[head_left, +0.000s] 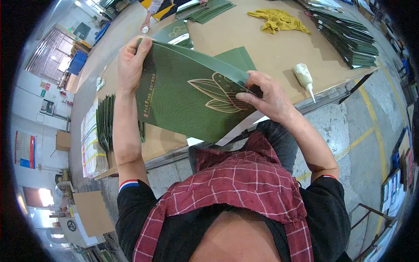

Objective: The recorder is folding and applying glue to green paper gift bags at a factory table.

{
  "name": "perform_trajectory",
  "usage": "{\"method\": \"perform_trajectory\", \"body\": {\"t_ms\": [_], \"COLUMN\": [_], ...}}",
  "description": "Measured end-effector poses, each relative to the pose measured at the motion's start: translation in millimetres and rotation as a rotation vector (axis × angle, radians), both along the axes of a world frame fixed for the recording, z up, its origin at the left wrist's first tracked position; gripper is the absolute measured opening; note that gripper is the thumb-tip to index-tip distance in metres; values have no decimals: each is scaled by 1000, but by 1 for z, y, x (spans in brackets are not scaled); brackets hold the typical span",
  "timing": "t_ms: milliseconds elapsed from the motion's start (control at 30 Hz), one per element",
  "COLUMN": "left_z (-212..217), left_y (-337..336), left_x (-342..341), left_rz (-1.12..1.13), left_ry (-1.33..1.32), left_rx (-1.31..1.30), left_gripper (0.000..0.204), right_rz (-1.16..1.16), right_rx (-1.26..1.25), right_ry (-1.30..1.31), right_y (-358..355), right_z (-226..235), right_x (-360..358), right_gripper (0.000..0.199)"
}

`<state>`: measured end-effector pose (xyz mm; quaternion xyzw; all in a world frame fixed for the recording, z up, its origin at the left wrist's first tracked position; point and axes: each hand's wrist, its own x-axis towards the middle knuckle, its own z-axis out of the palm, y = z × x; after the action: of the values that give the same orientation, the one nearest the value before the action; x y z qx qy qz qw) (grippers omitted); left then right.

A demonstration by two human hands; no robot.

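Note:
Between my hands a dark green paper bag [179, 96] with gold leaf outlines is held up and tilted over the table's near edge. Its upper edge gapes a little, showing a paler green inside. My left hand [134, 61] pinches the upper left corner, thumb in front. At the right end of that edge, my right hand [268, 96] is closed on the bag, its fingertips partly hidden by the fold. Behind it another green piece [239, 57] lies on the table. A white squeeze bottle [302, 75] with a pointed nozzle lies right of my right hand.
On the brown tabletop [218, 35] are a crumpled yellow cloth [279, 21] and a fanned stack of green bags [349, 41] at the right edge. More green bags [105, 120] and a strapped white bundle [92, 144] stand at left. Across the table, another person's hand [147, 21] holds a white bottle.

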<state>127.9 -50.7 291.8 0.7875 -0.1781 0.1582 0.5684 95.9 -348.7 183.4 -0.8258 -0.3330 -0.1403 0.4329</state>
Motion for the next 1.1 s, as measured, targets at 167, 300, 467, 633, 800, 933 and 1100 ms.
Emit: {"method": "perform_trajectory", "body": {"t_ms": [167,300,467,633,800,933,1100], "left_z": [1,1,3,6,-22,-48,-163], "left_y": [-2,2,-8,-18,-16,-18,-1], "left_x": [-5,-5,-3,18,52,39,-22], "left_rz": [-14,-1,44,-11,185,294,412], "left_ry": [-2,-68,-55,12,-213,-674,116], "left_rx": [-22,22,35,273,556,785,56], "left_gripper": [25,25,23,23,35,61,86], "right_rz": [46,101,90,108,99,-98,-262], "right_rx": [57,45,256,9,63,372,405], "right_ry": [7,223,512,310,433,533,482], "right_y": [-7,-11,-7,21,36,7,-10], "right_z": [3,6,-8,-6,-16,-101,-157], "right_x": [2,4,7,12,33,65,62], "right_gripper": [28,29,38,38,29,30,17]}}
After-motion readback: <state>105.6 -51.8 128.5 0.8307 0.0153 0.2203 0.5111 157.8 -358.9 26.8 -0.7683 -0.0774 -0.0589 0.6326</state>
